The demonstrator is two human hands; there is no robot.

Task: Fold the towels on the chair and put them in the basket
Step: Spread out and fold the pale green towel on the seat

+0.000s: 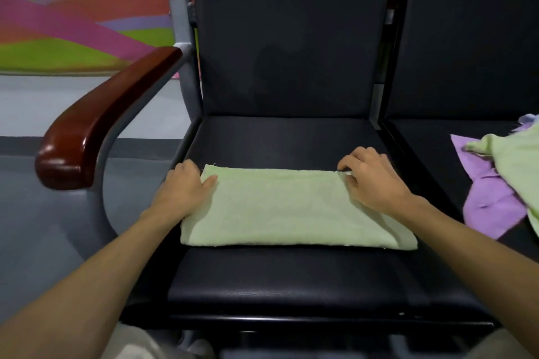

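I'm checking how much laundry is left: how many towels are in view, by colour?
Green: 2, the folded towel on the near seat and a loose green towel on the next seat.
Purple: 1, the purple towel under that loose one.
Total: 3; a pale bluish edge behind the pile may be a fourth, cannot tell.

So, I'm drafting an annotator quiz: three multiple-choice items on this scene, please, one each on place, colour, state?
1. The pale green folded towel lies on: A the black padded chair seat; B a wooden armrest; C the floor.
2. The crumpled cloth under the unfolded green towel is: A red; B purple; C white.
3. The left hand and right hand: A hang idle; B grip the towel's far corners; C rest on knees.
Answers: 1A, seat shows around it; 2B, purple edges show; 3B, fingers curl on its corners.
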